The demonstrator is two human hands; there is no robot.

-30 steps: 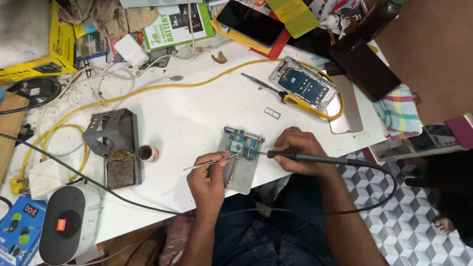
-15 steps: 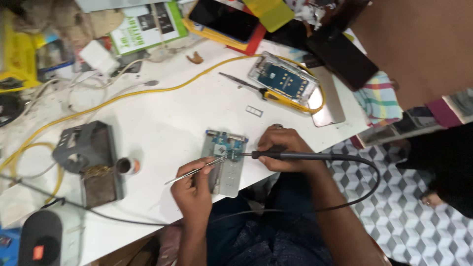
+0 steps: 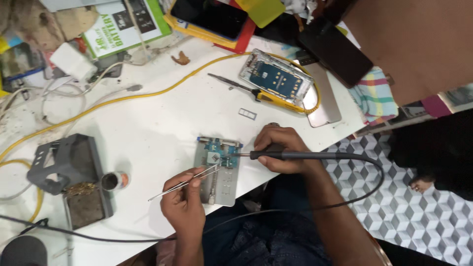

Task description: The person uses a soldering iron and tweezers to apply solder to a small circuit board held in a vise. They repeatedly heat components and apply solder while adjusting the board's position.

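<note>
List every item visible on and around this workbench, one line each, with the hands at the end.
circuit board: 1, blue, clamped at the top of the holder
board holder: 1, silver, near table edge
soldering iron: 1, black, tip on the board
tweezers: 1, silver, tips at the board
opened phone: 1, blue inside, far right of the table
screwdriver: 1, yellow and black, beside the opened phone
small tray: 1, silver, above the holder
iron stand: 1, grey, left
small pot: 1, dark, beside the stand
yellow cable: 1, across the table
table: 1, white
checked cloth: 1, multicoloured, right edge
left hand: holds the tweezers
right hand: holds the soldering iron
</note>
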